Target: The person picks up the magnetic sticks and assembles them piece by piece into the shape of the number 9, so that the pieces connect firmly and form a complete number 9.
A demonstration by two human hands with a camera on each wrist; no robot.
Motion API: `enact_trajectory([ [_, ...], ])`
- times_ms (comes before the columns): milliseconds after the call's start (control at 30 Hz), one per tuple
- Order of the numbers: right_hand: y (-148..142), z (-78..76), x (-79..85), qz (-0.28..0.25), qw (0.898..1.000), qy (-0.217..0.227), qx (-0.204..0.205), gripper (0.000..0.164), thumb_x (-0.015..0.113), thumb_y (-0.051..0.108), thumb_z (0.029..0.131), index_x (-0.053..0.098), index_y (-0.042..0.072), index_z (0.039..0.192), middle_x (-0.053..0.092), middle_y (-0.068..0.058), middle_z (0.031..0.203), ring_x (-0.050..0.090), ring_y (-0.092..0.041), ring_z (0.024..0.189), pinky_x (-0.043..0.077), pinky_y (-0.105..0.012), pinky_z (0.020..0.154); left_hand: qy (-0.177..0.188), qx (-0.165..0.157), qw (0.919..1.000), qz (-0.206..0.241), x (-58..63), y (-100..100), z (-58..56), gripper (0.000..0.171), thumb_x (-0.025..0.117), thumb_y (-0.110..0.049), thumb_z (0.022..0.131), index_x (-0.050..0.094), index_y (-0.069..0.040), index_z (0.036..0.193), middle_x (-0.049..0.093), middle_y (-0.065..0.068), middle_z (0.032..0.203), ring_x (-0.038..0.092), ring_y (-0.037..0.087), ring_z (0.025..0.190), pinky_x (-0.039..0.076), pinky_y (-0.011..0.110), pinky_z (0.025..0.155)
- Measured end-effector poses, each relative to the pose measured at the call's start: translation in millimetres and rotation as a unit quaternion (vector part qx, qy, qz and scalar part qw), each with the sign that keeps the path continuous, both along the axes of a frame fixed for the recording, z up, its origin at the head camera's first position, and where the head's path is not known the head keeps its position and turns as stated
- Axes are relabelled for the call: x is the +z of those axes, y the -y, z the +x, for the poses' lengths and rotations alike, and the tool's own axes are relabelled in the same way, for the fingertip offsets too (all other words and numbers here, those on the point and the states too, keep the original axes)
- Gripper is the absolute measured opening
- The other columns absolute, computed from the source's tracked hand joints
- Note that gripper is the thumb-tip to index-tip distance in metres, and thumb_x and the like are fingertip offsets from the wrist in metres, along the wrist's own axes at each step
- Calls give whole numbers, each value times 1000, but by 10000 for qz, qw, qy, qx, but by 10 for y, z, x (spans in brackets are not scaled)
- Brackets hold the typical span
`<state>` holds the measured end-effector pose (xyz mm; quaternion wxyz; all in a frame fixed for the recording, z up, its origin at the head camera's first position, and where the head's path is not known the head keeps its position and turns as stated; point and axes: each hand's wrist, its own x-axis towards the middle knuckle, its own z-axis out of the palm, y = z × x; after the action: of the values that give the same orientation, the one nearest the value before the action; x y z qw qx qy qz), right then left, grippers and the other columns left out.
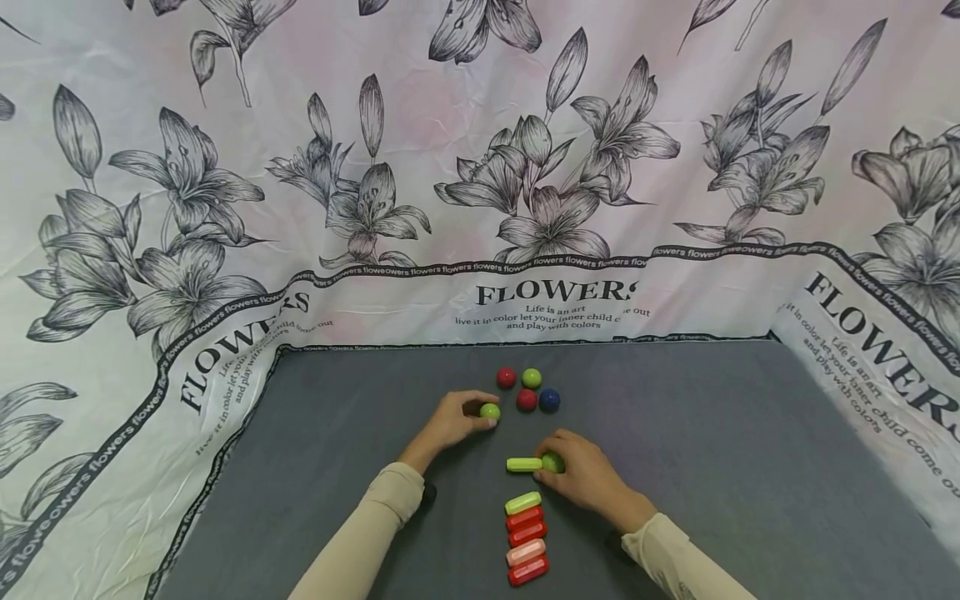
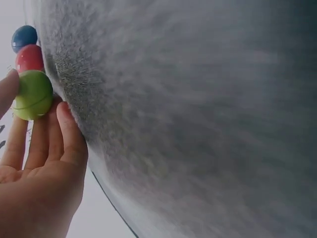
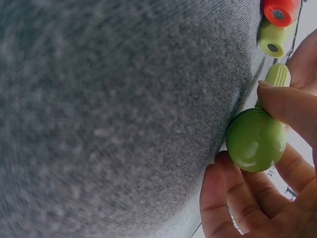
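Flower-print backdrop point(image 1: 420, 108), dark grey surface point(image 1: 720, 433)

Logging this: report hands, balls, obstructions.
Left hand holds green ball. Right hand holds second green ball, yellowish stick against it. Red ball near left hand; nothing plainly blocking.

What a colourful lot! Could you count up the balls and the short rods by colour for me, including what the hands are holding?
Green balls: 3
Red balls: 2
Blue ball: 1
Yellow-green rods: 2
Red rods: 3
Pink rod: 1
Total: 12 (6 balls, 6 rods)
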<state>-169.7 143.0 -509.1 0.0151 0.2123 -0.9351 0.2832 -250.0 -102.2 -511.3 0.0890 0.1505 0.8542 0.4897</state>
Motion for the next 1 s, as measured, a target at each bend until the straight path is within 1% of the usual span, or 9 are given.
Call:
enact_trajectory([
  [100, 1, -1, -3, 12, 10000, -9, 0, 17, 83, 23, 82, 72, 18, 94, 62, 7, 90, 50, -5, 78, 40, -23, 68, 13, -80, 9998, 204, 4, 48, 77, 37, 77, -9, 87, 71, -5, 123, 71, 14, 124, 67, 30, 113, 54, 42, 95],
  [200, 1, -1, -5, 13, 10000, -33, 5, 17, 83, 24, 82, 72, 18, 94, 62, 7, 90, 50, -5, 78, 40, -23, 68, -79, -216, 9993, 281, 14, 87, 165, 37, 77, -9, 87, 70, -3, 124, 71, 15, 123, 68, 30, 111, 55, 41, 94],
  [367, 3, 0, -1, 10, 10000, -13, -13, 17, 83, 24, 82, 73, 18, 94, 63, 6, 91, 51, -4, 78, 41, -23, 69, -187, -529, 9981, 254, 41, 117, 299, 38, 77, -10, 88, 69, -1, 124, 71, 17, 123, 69, 30, 108, 57, 38, 91],
  [500, -3, -8, 3, 18, 10000, 44, -50, 17, 83, 24, 82, 73, 19, 94, 63, 6, 91, 50, -5, 78, 41, -23, 69, -85, -638, 9975, 296, 46, 116, 368, 38, 77, -10, 88, 69, -1, 124, 71, 16, 123, 69, 29, 109, 57, 37, 92],
  [700, -7, -8, 11, 34, 10000, 44, -63, 16, 83, 25, 82, 73, 19, 94, 63, 6, 91, 51, -5, 78, 41, -24, 69, 36, -697, 9971, 300, 43, 84, 430, 39, 77, -10, 87, 69, -3, 125, 72, 14, 122, 70, 26, 107, 55, 24, 86],
  [767, -6, -1, 10, 36, 9999, 71, -90, 17, 83, 25, 82, 73, 19, 94, 63, 7, 91, 51, -5, 77, 41, -23, 69, 31, -747, 9967, 311, 42, 69, 442, 39, 77, -10, 88, 68, -2, 125, 72, 14, 122, 70, 26, 107, 54, 21, 85],
  [933, -2, 12, 10, -26, 9998, 97, -167, 17, 83, 25, 82, 73, 19, 94, 62, 8, 91, 49, -4, 75, 40, -22, 67, -32, -786, 9964, 316, 47, 46, 463, 39, 77, -10, 88, 68, -1, 125, 71, 16, 122, 71, 28, 107, 56, 25, 86],
  [1000, -1, 14, 7, -60, 9998, 67, -178, 17, 83, 24, 82, 73, 19, 94, 62, 8, 90, 48, -4, 74, 39, -22, 66, 5, -762, 9966, 313, 56, 45, 470, 39, 77, -10, 88, 68, -1, 125, 71, 15, 123, 70, 28, 108, 56, 26, 87],
])
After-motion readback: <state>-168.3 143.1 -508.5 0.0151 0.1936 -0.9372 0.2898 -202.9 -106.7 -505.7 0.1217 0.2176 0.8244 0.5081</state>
